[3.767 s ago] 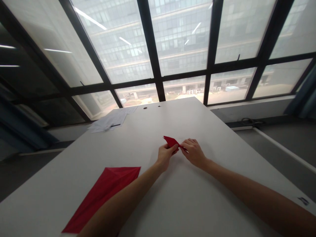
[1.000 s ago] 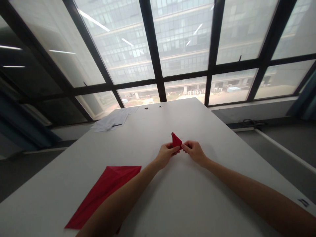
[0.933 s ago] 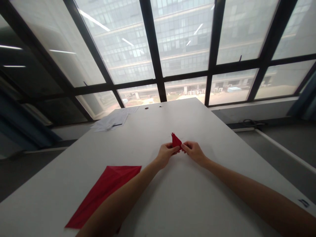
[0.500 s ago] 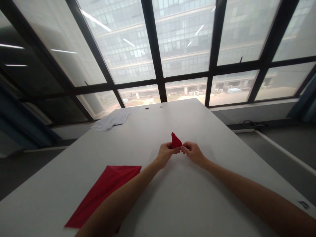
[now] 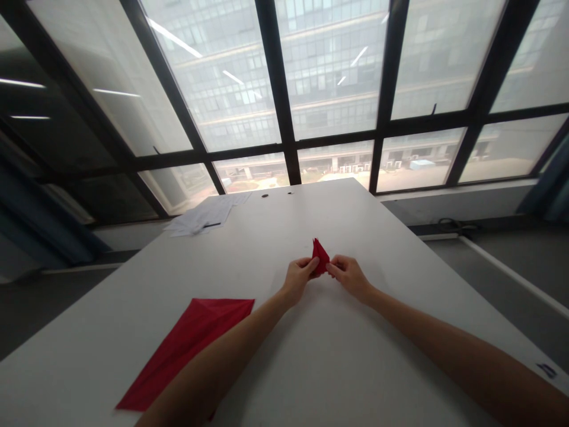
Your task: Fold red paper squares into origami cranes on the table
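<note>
A small piece of folded red paper (image 5: 320, 255) with narrow points at its top is held just above the white table. My left hand (image 5: 301, 276) pinches it from the left, thumb lying across its front face. From the other side, my right hand (image 5: 349, 274) grips its lower right corner between thumb and forefinger. Both sets of fingertips are close together, and the other fingers are partly hidden. Under my left forearm lies a larger creased red sheet (image 5: 178, 344), partly covered by the arm.
The white table (image 5: 355, 356) reaches toward tall windows. White papers (image 5: 200, 216) with a dark pen (image 5: 212, 225) on them lie at the far left. Round holes (image 5: 265, 196) mark the far edge. A small dark mark (image 5: 546, 370) sits near the right edge.
My left thumb has moved up onto the front of the folded red paper. The paper has shifted slightly right and turned a little. My right hand stays almost in place.
</note>
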Demonstrator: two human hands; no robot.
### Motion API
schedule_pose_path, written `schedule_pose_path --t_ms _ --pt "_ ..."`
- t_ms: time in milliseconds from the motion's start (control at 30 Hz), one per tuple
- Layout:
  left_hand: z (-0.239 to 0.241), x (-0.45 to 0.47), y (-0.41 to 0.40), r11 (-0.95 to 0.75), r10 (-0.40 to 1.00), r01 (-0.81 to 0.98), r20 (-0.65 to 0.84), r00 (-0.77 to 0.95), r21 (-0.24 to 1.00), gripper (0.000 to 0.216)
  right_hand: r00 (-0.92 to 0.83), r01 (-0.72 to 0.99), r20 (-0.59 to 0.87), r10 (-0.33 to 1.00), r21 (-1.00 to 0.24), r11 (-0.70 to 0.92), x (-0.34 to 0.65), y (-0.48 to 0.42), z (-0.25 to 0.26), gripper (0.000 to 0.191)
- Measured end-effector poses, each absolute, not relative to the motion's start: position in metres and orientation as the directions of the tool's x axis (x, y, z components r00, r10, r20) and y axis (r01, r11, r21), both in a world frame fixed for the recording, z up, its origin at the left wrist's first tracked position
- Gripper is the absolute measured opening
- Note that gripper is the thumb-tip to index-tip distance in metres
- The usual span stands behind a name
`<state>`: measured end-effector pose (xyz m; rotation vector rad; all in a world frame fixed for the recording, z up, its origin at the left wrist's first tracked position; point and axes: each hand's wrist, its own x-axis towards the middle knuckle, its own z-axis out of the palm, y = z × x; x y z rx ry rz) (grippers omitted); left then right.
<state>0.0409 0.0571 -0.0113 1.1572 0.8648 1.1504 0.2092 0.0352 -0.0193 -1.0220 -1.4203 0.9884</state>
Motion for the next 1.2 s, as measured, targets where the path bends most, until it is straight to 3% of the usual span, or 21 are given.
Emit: schedule_pose_path --t_ms 233,833,1200 --pt "-0.013 0.043 0.058 -0.057 0.982 -0.232 0.097 0.163 0.971 0.039 -0.083 0.026 0.251 0.964 -0.967 0.254 0.21 0.034 -0.016 0.025" --pt "-0.014 0.041 0.056 -0.003 0.937 -0.228 0.083 0.34 0.974 0.039 -0.02 -0.022 0.284 0.959 -0.959 0.283 0.21 0.038 -0.025 0.024" --pt "-0.004 0.04 0.047 -0.03 0.907 -0.03 0.04 0.418 0.999 0.034 0.023 -0.079 0.297 0.955 -0.951 0.297 0.21 0.036 -0.018 0.03"
